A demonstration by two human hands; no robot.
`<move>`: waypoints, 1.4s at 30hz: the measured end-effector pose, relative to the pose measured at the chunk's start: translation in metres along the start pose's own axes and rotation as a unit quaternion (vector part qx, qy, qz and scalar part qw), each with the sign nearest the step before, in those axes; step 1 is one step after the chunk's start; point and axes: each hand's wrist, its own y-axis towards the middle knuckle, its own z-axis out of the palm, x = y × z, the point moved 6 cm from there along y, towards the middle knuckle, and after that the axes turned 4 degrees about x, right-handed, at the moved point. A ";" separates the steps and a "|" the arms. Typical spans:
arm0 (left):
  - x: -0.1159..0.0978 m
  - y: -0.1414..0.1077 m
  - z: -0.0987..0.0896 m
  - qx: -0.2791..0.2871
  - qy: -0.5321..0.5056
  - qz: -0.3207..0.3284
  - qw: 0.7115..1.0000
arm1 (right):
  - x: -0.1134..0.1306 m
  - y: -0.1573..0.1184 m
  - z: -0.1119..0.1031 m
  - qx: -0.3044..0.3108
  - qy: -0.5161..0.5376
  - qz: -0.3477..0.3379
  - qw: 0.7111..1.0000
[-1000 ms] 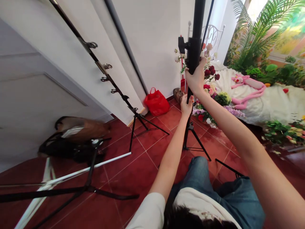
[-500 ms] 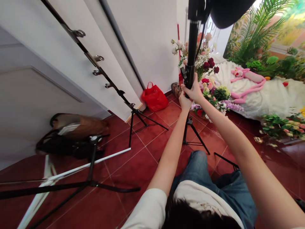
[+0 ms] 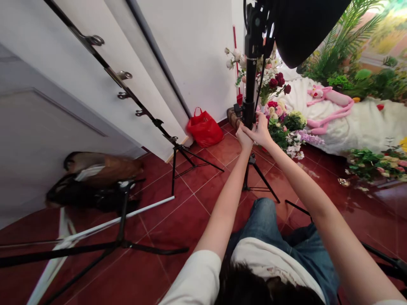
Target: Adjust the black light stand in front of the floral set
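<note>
A black light stand (image 3: 250, 80) rises upright in front of me, with a large dark lamp head (image 3: 307, 31) at its top and a cable hanging beside the pole. My left hand (image 3: 245, 137) is wrapped round the pole just under its collar (image 3: 249, 111). Against it, my right hand (image 3: 261, 132) closes on the same pole from the right, its thumb reaching across toward the left hand. A clamping knob (image 3: 238, 110) sticks out to the left of the collar. Lower down, the stand's legs (image 3: 263, 182) spread on the floor, partly behind my arms.
Left, another stand (image 3: 136, 101) with clips leans beside the wall. A red bag (image 3: 205, 129) sits by the wall. Bags (image 3: 98, 173), a white pole (image 3: 127, 215) and a black stand base (image 3: 121, 243) lie lower left. Flowers (image 3: 280, 114) and a pink plush toy (image 3: 337, 101) are right.
The upper pole, collar and lamp head have come down, and more of the lamp head shows. Both hands are slightly lower, still at the pole.
</note>
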 end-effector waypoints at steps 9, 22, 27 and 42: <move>-0.016 -0.010 0.000 -0.021 0.033 0.050 0.998 | -0.036 -0.041 -0.019 0.075 0.031 0.008 0.997; -0.021 -0.012 -0.001 -0.042 0.066 0.056 0.995 | -0.065 -0.009 0.012 0.003 0.166 0.134 0.977; -0.021 -0.012 -0.001 -0.040 0.059 0.059 0.996 | -0.084 -0.008 0.014 -0.041 0.258 0.268 0.927; -0.022 -0.014 -0.003 -0.069 0.060 0.061 0.994 | -0.066 -0.004 0.021 0.080 0.289 0.396 0.868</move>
